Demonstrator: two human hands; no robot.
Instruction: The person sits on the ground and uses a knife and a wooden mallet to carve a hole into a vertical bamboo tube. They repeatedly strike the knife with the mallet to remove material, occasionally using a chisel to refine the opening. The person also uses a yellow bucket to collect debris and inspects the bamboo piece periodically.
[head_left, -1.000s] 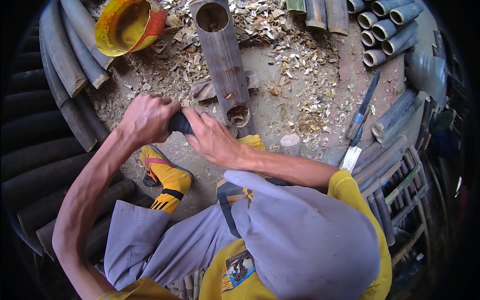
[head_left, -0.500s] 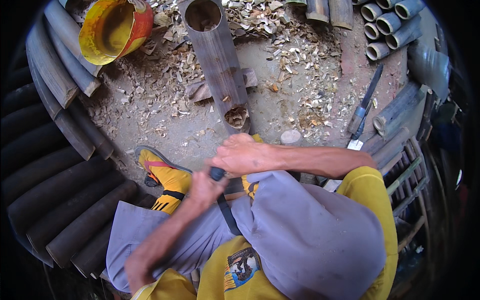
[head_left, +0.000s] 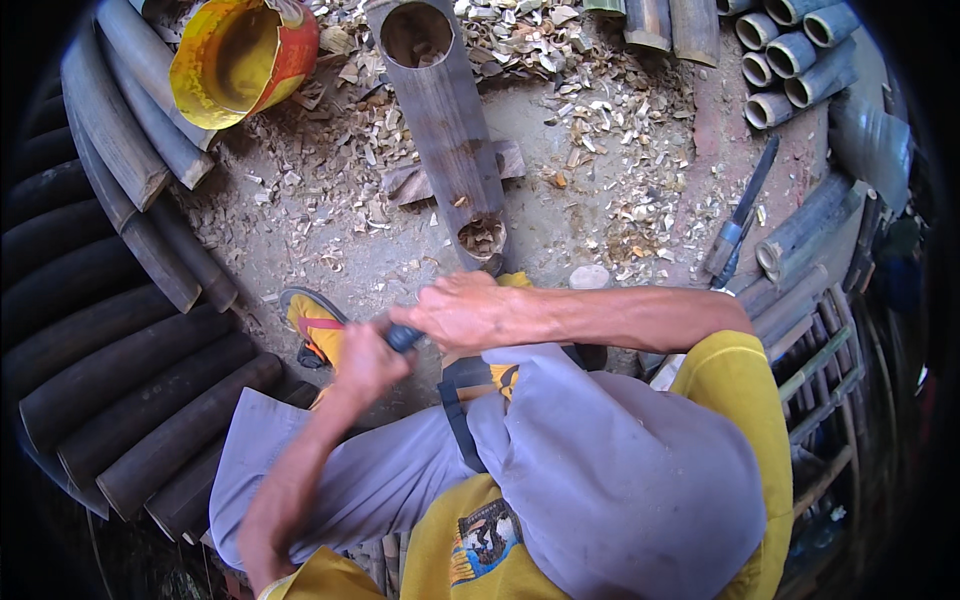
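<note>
A thick grey bamboo tube (head_left: 447, 130) slopes away in front of me, with a round opening at its far end and a rough hollow (head_left: 481, 238) cut near its close end. Just below that hollow, my right hand (head_left: 465, 315) is closed in a fist around a tool. My left hand (head_left: 370, 362), slightly blurred, is wrapped on the same tool from the left. Between the fists shows the tool's dark handle (head_left: 403, 337); its working end is hidden, so I cannot tell its kind. My feet, in yellow socks and sandals (head_left: 318, 322), stand beside the tube.
A wooden block (head_left: 408, 185) lies under the tube. Wood chips (head_left: 600, 110) cover the floor. A torn yellow-red bucket (head_left: 240, 65) stands far left. Bamboo lengths (head_left: 130, 390) line the left; cut tubes (head_left: 790, 55) are stacked far right. A long dark-bladed knife (head_left: 742, 215) lies right.
My left hand and the dark handle have swung left and slightly up, away from my leg. My right hand stays near the tube's close end. The whole view has shifted slightly.
</note>
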